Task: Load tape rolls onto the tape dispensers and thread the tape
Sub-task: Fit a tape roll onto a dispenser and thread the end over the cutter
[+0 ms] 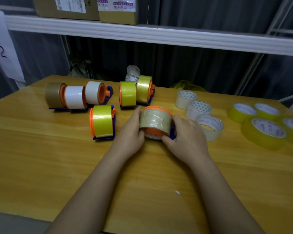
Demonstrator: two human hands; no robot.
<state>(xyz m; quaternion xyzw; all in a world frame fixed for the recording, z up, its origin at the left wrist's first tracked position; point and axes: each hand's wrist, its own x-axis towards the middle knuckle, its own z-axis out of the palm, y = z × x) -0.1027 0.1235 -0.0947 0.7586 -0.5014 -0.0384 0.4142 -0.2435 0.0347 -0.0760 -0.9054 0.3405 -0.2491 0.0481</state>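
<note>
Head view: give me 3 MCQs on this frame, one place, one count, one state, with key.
1. Where do the loose yellow rolls lie on the table?
A. Far right
B. Far left
C. Near front edge

2. How many loaded dispensers stand untouched?
A. Three
B. Six
C. Nine

3. What is the state of the pale tape roll between the hands?
A. Flat on the table, alone
B. Seated on an orange and blue dispenser, held from both sides
C. Stacked on a yellow roll

Key:
1 A, they cluster by the right edge.
2 B, three at the left, two behind the hands, one yellow in front.
3 B, the left hand and right hand have their fingers against it.
</note>
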